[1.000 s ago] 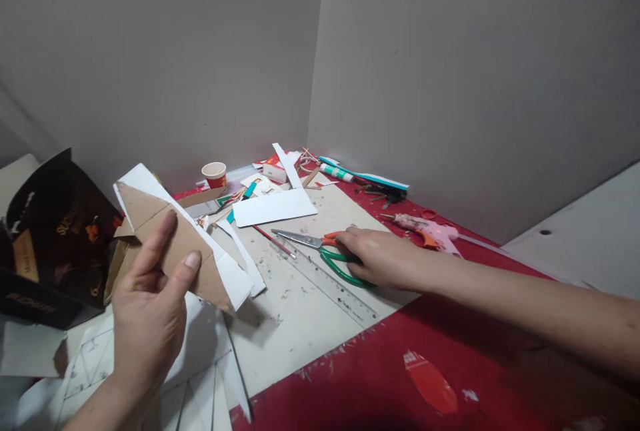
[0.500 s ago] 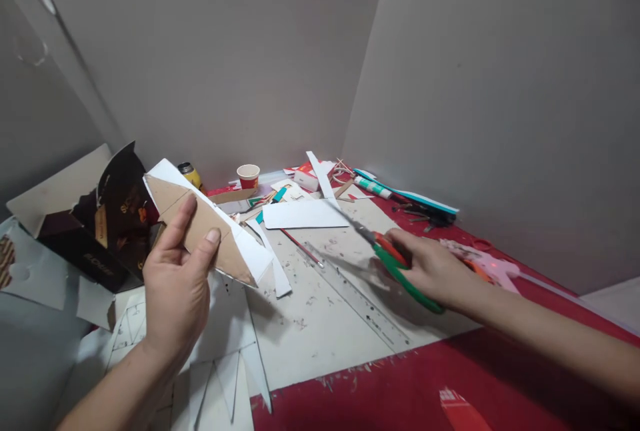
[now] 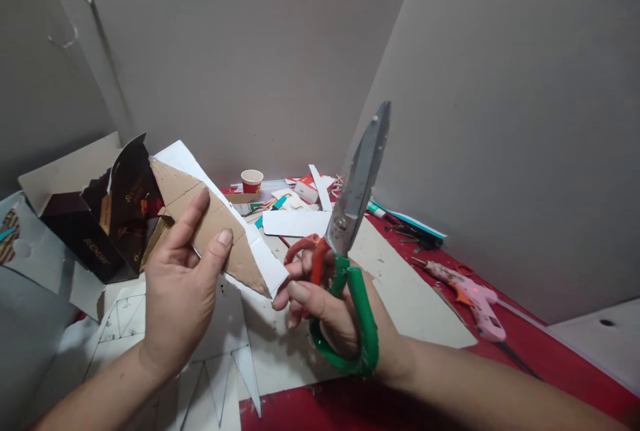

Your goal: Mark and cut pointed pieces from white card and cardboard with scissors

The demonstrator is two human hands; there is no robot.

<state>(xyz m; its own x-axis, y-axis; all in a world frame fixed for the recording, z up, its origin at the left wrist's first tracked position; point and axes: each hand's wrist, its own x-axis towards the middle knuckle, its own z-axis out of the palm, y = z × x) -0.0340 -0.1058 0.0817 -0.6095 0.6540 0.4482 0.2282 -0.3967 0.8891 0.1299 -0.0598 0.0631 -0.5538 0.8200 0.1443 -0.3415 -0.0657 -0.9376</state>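
My left hand (image 3: 183,284) grips a piece of brown cardboard (image 3: 240,257) with a strip of white paper (image 3: 265,257) showing along its far edge. Pencil lines cross the cardboard's brown face. In my right hand (image 3: 350,317) are scissors (image 3: 353,217) with one green and one orange handle, hooked round the fingers and thumb. Their blades point upward and look closed, with small white specks on them. The right fingertips are at the lower corner of the white paper; whether they pinch it I cannot tell.
A dark open box (image 3: 115,217) stands at the left. Behind are a red paper cup (image 3: 252,181), a white card piece (image 3: 295,223) and scraps. A pink glue gun (image 3: 475,304) lies on the red cloth (image 3: 525,357) at the right. Marked white paper (image 3: 215,351) lies below my left hand.
My right hand has come left from over the table to the cardboard's lower corner. The scissors have swung from pointing away to pointing upward. My left hand still holds the cardboard.
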